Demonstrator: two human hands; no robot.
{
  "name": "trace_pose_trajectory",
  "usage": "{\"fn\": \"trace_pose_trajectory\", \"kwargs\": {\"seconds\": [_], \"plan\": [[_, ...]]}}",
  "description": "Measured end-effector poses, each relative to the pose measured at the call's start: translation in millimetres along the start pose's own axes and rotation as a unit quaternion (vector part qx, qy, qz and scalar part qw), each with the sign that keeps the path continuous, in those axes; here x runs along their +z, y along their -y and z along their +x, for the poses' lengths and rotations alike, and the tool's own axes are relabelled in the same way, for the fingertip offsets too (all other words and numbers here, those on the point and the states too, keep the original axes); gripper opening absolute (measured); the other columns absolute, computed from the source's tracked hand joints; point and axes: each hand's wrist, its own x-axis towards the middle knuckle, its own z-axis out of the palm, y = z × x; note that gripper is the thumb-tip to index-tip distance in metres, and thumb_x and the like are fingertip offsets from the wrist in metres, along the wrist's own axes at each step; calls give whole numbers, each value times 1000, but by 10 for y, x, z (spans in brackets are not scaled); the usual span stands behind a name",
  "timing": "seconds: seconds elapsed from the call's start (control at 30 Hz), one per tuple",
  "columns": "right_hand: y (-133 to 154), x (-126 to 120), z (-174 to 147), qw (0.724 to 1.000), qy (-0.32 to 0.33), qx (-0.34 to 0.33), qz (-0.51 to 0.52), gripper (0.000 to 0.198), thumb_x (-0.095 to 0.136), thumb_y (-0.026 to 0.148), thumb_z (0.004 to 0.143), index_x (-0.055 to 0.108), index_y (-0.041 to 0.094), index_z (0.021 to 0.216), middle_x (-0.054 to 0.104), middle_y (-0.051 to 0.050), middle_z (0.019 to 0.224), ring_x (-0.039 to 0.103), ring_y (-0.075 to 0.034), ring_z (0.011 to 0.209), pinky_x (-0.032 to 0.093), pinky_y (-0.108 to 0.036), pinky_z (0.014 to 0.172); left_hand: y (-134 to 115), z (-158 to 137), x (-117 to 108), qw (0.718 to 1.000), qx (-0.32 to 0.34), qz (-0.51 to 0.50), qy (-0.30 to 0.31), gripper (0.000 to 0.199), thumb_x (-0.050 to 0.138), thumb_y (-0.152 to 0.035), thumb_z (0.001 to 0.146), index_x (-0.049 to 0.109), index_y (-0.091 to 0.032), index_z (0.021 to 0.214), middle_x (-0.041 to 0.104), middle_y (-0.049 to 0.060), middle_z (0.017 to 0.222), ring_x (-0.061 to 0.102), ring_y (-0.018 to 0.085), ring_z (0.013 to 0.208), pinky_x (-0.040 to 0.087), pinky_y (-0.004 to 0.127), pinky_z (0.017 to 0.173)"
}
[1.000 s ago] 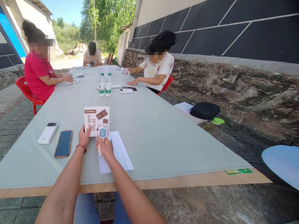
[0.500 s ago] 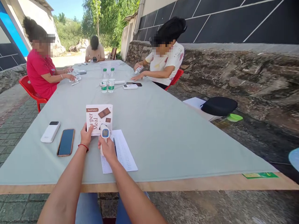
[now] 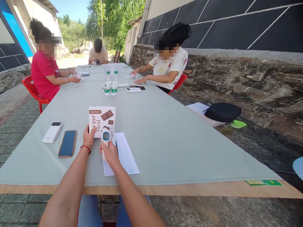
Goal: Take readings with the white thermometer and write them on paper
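Note:
My left hand (image 3: 88, 137) is closed around the lower left edge of a white box (image 3: 110, 126) printed with brown chocolate pieces and the words "NutriMotion" and "Meal". The box stands upright, its front facing me. In my right hand (image 3: 110, 153) is a white infrared thermometer (image 3: 106, 143), gripped by its handle, with a blue-rimmed screen towards me. Its head overlaps the lower part of the box; whether they touch I cannot tell. Under my right hand lies a sheet of written paper (image 3: 127, 160) with a dark pen (image 3: 116, 147) on it.
A phone (image 3: 67, 143) and a white power bank (image 3: 52, 132) lie to the left. Two water bottles (image 3: 107, 83) stand farther up the cloth-covered table (image 3: 177, 151), near two more phones (image 3: 133, 90). Three other people sit around it, handling small things. A black seat (image 3: 222, 112) is off the right side.
My hands keep hold of the box and the thermometer, nearly still. The view has shifted slightly. The person on the left has raised a clear crinkled thing; the one on the right has lowered a bottle.

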Motion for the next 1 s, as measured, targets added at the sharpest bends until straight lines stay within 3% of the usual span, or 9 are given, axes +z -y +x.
{"fn": "trace_pose_trajectory", "kwargs": {"seconds": [0.17, 0.4, 0.63, 0.83, 1.0], "plan": [[322, -55, -384, 998, 40, -39, 17, 23, 58, 40, 76, 58, 20, 87, 60, 3, 64, 54, -16, 61, 43, -27, 58, 46, 13, 10, 1000, -9, -10, -4, 50, 63, -54, 78, 63, -17, 111, 70, 9, 109, 63, 25, 104, 49, 38, 91], [834, -167, -832, 996, 30, -85, 17, 28, 60, 41, 75, 62, 19, 92, 56, 3, 63, 47, -14, 58, 40, -25, 53, 40, 20, 32, 1000, -24, -16, -8, 48, 64, -52, 77, 62, -18, 112, 70, 8, 109, 64, 26, 103, 50, 38, 90], [918, -222, -996, 993, 32, -105, 33, 26, 59, 40, 77, 64, 19, 93, 56, 2, 64, 48, -14, 60, 42, -26, 54, 15, 4, 26, 1000, -21, -15, -3, 48, 65, -52, 77, 62, -20, 113, 70, 8, 112, 63, 27, 106, 49, 38, 92], [994, -225, -1057, 994, 11, -109, 17, 24, 61, 40, 71, 65, 21, 84, 54, 2, 59, 47, -14, 56, 42, -27, 52, 27, 16, 22, 1000, -16, -25, -7, 45, 66, -49, 77, 61, -21, 112, 69, 8, 114, 63, 27, 107, 48, 39, 94], [866, -429, -892, 994, -22, -95, -57, 26, 64, 44, 69, 66, 21, 80, 55, 1, 58, 45, -14, 52, 38, -27, 47, 53, -19, 40, 1000, -1, 29, -8, 52, 66, -48, 78, 56, -21, 120, 64, 10, 119, 60, 27, 111, 45, 43, 98]]}}
